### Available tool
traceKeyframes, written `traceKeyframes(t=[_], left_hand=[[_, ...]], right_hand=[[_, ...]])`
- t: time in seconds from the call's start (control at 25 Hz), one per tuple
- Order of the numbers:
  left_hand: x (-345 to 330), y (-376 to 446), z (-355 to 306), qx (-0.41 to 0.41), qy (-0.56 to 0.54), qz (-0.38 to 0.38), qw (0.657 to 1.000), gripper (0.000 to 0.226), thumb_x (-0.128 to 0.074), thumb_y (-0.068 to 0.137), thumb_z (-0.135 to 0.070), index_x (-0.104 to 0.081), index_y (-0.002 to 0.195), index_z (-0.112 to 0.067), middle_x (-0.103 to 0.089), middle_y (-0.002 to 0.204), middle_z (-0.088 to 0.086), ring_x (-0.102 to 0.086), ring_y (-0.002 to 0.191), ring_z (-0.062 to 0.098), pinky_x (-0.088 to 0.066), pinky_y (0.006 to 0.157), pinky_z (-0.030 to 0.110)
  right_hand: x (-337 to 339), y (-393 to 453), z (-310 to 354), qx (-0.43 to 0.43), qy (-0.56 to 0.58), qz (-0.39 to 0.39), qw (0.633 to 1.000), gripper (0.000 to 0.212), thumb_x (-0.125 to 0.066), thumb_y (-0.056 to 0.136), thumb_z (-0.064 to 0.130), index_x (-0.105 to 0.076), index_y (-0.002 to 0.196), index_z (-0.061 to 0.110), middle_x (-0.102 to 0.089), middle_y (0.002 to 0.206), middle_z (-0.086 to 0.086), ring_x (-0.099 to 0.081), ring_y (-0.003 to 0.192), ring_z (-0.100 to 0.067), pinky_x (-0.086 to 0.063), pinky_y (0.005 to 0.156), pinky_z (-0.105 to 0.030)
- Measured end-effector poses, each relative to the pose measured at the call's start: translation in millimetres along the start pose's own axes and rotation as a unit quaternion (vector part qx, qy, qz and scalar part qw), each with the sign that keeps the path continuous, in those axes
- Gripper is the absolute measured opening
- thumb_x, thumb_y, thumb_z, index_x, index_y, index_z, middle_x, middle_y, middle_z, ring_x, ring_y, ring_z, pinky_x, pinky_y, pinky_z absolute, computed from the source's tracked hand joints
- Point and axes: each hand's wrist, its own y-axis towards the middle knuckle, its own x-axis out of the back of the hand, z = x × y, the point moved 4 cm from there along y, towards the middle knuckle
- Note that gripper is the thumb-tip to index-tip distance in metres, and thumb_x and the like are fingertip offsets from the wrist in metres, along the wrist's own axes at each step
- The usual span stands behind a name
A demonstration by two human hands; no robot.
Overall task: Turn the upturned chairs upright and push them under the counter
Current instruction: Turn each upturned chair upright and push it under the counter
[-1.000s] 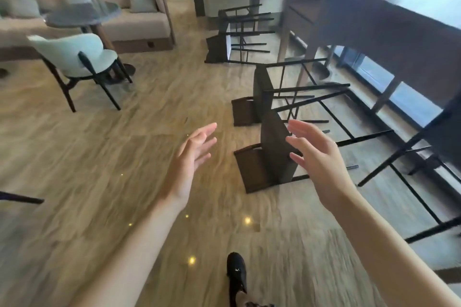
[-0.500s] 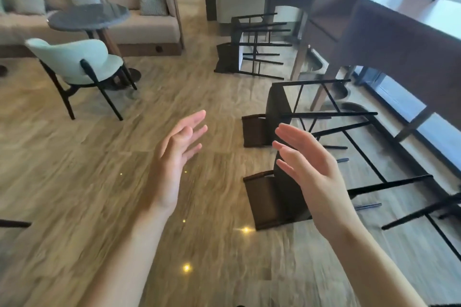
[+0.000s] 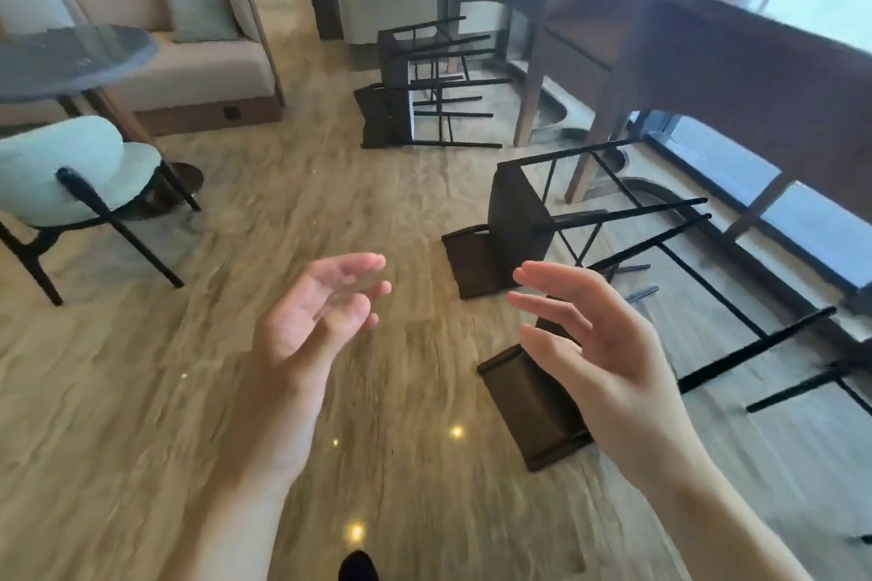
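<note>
Hands filled the middle of the head view, both bare and both holding nothing. The left hand [image 3: 316,311] was raised with its palm turned inward, fingers spread and slightly curled, blurred at the tips. The right hand [image 3: 594,344] faced it, fingers apart and reaching forward, and it covered part of the nearest chair [image 3: 533,406].

That nearest chair lay tipped over on the wooden floor [image 3: 141,415], its dark backrest flat on the boards and its thin black legs pointing right toward the counter [image 3: 755,57]. Just beyond it the middle chair [image 3: 514,212] lay the same way, its seat standing on edge, its backrest on the floor and its legs stretched right, their ends reaching below the counter's edge. Farther off, the far chair [image 3: 394,80] was also on its side, legs pointing right, near one of the counter's wooden legs. None of the three stood upright, and neither hand touched any of them.

The counter ran along the right side by the windows. On the left stood a pale armchair [image 3: 61,175] beside a round dark table [image 3: 71,57], with a beige sofa [image 3: 198,61] behind them. A dark shoe tip [image 3: 358,566] showed at the bottom edge.
</note>
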Motion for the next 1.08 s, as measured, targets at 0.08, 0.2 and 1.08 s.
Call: traceKeyframes(t=[0.08, 0.2, 1.08], left_hand=[[27, 27, 4, 0.007, -0.003, 0.037, 0.999, 0.046, -0.065, 0.083, -0.056, -0.068, 0.119, -0.026, -0.066, 0.127, 0.005, -0.063, 0.117, 0.030, -0.045, 0.098, 0.055], [42, 67, 16, 0.025, -0.010, 0.090, 0.996, 0.038, -0.065, 0.084, -0.050, -0.069, 0.115, -0.029, -0.066, 0.127, 0.004, -0.063, 0.118, 0.028, -0.045, 0.098, 0.052], [-210, 290, 102, 0.124, -0.038, 0.453, 0.882, 0.021, -0.055, 0.088, -0.039, -0.072, 0.099, -0.034, -0.072, 0.115, 0.002, -0.068, 0.110, 0.020, -0.051, 0.093, 0.037]], right_hand=[[-29, 17, -8, -0.014, 0.019, -0.033, 0.999, 0.037, -0.066, 0.090, 0.003, -0.063, 0.123, 0.021, -0.066, 0.123, 0.005, -0.064, 0.116, -0.016, -0.053, 0.085, -0.019], [-49, 37, -15, -0.028, 0.022, -0.076, 0.996, 0.032, -0.065, 0.091, 0.011, -0.065, 0.122, 0.020, -0.067, 0.123, 0.003, -0.064, 0.115, -0.018, -0.055, 0.087, -0.026], [102, 144, -82, -0.104, 0.005, -0.445, 0.889, 0.018, -0.058, 0.090, 0.010, -0.070, 0.102, 0.017, -0.074, 0.101, 0.002, -0.072, 0.096, -0.016, -0.057, 0.089, -0.043]])
